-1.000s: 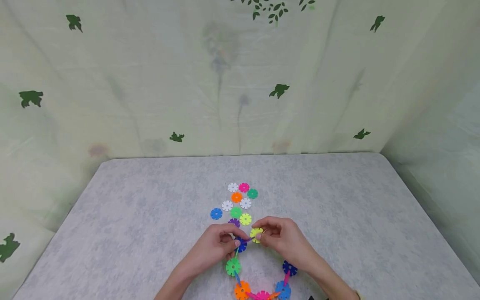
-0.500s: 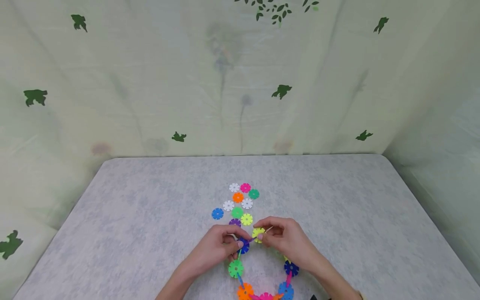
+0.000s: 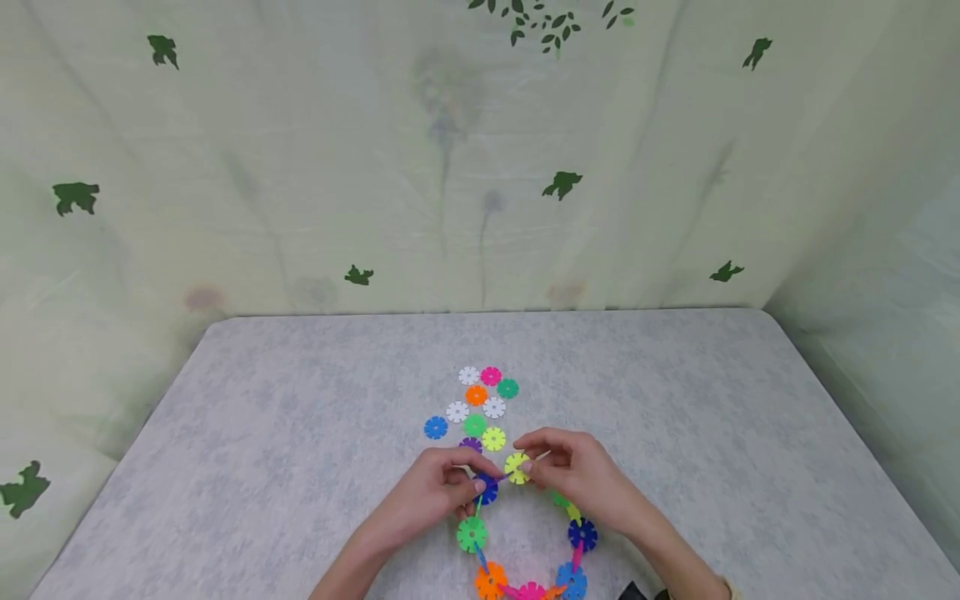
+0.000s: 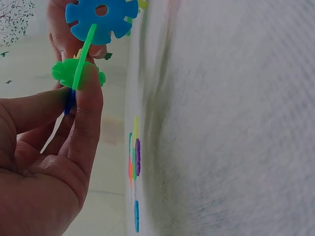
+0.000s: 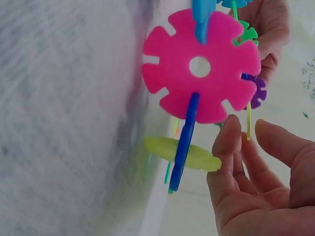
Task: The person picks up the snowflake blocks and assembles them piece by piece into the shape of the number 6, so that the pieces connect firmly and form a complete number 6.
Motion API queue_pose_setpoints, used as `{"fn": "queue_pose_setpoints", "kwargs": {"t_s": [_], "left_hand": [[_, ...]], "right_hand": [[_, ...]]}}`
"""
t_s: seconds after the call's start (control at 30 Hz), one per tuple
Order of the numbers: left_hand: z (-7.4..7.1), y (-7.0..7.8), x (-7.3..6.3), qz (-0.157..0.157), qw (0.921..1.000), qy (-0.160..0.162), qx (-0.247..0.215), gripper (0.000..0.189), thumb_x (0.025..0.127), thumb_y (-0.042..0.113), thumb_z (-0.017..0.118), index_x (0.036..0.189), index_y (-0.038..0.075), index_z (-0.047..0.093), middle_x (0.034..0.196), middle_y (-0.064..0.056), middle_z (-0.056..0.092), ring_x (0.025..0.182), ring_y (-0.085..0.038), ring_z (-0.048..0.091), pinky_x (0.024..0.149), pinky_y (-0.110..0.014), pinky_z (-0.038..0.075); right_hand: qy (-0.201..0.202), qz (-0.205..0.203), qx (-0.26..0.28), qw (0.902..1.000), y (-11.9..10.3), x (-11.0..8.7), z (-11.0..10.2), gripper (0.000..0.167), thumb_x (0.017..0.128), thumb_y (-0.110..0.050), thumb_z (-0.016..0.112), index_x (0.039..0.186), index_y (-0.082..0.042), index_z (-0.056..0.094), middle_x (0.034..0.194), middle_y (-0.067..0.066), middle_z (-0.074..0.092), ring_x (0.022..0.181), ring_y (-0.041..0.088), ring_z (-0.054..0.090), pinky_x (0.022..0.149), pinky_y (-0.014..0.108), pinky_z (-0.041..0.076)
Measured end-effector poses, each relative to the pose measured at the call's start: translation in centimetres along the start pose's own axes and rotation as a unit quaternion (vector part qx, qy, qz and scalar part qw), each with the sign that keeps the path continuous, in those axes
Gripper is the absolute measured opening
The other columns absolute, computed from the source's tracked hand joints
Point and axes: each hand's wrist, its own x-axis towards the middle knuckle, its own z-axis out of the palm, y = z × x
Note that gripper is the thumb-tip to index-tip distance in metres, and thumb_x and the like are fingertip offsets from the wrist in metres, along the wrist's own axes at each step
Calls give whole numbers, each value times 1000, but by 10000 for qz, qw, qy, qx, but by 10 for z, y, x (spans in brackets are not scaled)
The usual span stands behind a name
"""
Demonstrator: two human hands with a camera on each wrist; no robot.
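Note:
Thumb and fingers of my left hand point(image 3: 435, 492) pinch a dark blue notched plastic disc point(image 3: 489, 492) at one end of a curved chain of interlocked discs. A purple disc point(image 5: 260, 92), seen nearly edge-on from the head, joins it to a yellow disc point(image 3: 516, 468) at the tip. Around that yellow disc my right hand point(image 3: 573, 471) holds its thumb and fingertips slightly spread; the right wrist view shows gaps beside the disc's edge. A green disc point(image 3: 472, 535) hangs below the left fingers. The chain's other end, with a dark blue disc point(image 3: 582, 535), passes under the right hand.
Several loose discs lie flat beyond the hands, among them an orange one point(image 3: 476, 396), a blue one point(image 3: 436, 427) and a white one point(image 3: 494, 407). The grey table point(image 3: 300, 400) ends at a printed curtain point(image 3: 375, 167). A black object point(image 3: 633, 592) shows by the right forearm.
The right thumb has slid from the yellow disc's face to its right edge, and the fingers have loosened. The left hand keeps its pinch. The view has shifted slightly.

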Motion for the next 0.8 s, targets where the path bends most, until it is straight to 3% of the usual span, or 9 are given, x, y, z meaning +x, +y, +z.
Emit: {"fn": "queue_pose_setpoints", "kwargs": {"t_s": [0.8], "left_hand": [[-1, 0, 1, -108, 9999, 75, -25, 16, 95, 4, 61, 106, 6, 73, 93, -7, 66, 63, -20, 55, 57, -30, 53]], "right_hand": [[258, 112, -369, 9989, 0, 1, -9, 26, 98, -24, 63, 117, -8, 68, 101, 2, 69, 86, 26, 66, 72, 34, 57]]}}
